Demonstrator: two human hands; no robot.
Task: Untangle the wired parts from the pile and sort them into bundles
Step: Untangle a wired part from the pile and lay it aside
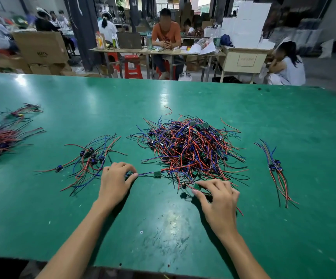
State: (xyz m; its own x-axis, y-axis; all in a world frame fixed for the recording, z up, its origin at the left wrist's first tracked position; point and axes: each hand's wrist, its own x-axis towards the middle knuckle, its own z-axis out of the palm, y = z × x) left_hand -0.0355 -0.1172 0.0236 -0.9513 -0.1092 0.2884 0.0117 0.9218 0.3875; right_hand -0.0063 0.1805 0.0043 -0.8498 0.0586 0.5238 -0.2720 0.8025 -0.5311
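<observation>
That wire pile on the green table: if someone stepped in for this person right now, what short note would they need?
Left hand: pinches the wire ends of one part, its small green board pulled out of the pile's near edge.
Right hand: fingers curled in a grip on another green board at the pile's front.
Big tangled pile: centre of the table, mostly unsorted.
Done: a loose bundle left of the pile, a slim bundle to its right, more wires at the far left edge.
Left: free both held parts, add them to bundles, then work through the pile.
</observation>
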